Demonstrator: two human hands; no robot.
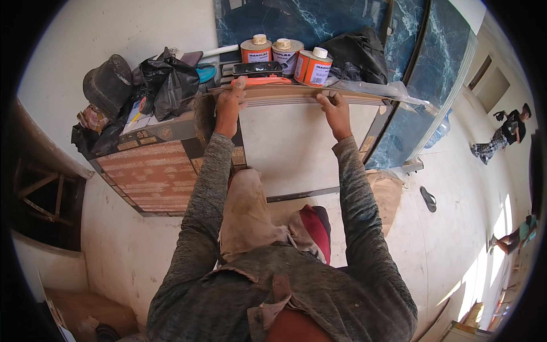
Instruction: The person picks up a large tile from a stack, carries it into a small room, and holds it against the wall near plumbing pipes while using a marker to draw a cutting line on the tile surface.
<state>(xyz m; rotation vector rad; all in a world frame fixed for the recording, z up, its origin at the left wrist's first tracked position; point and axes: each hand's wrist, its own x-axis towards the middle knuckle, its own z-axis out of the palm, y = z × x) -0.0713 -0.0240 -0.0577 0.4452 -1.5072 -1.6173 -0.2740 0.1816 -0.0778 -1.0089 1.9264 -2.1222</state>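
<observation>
The work looks early: a white tile [288, 151] stands in its stack [285, 102] below the fingers [337, 96], left hand [228, 114] and right hand [338, 118] bent at its top, grip uncertain.

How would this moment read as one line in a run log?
left hand: near top-left corner of pale slab | right hand: at its top edge | beyond: three cans, black plastic
</observation>
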